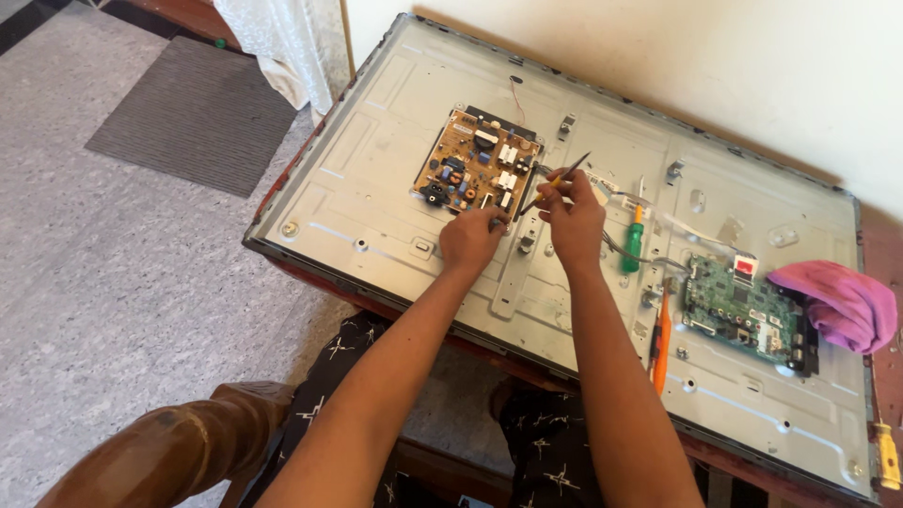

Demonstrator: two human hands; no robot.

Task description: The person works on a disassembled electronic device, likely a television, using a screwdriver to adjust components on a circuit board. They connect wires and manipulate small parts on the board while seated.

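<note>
Clearly, the right hand pinches a thin screwdriver angled at the near-right corner of the brown power board, while the left hand, fingers curled, steadies there on the metal television back panel.

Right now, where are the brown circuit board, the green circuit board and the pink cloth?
brown circuit board [476,169], head view, middle of its face.
green circuit board [743,306], head view, centre of its face.
pink cloth [842,303], head view, middle of the bunched folds.
</note>
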